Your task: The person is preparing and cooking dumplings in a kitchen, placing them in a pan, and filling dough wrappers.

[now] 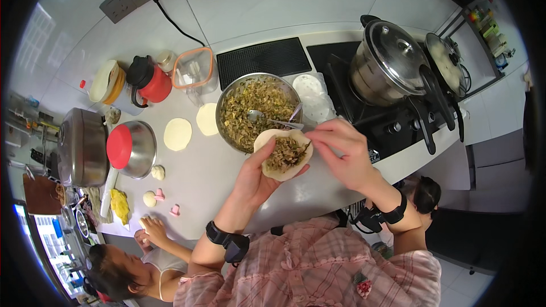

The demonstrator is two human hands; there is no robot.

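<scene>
A round dough wrapper (261,141) with a mound of chopped vegetable filling (286,153) lies on my left hand (256,175), its thumb over the near left rim. The fingertips of my right hand (345,149) pinch the wrapper's right edge. Just beyond my hands stands a steel bowl (220,125) of the same kind of filling, with metal spoons (256,114) in it. Flat dough rounds (178,134) rest on the counter left of the bowl. Farther left are small dough balls (158,172).
A lidded steel pot (379,72) with long handles stands on the black gas hob (384,130) at right, beside a covered pan (445,64). A red jug (154,87) and plastic box (204,81) stand behind. Two other people are near: one lower left, hands on dough (145,224), another lower right.
</scene>
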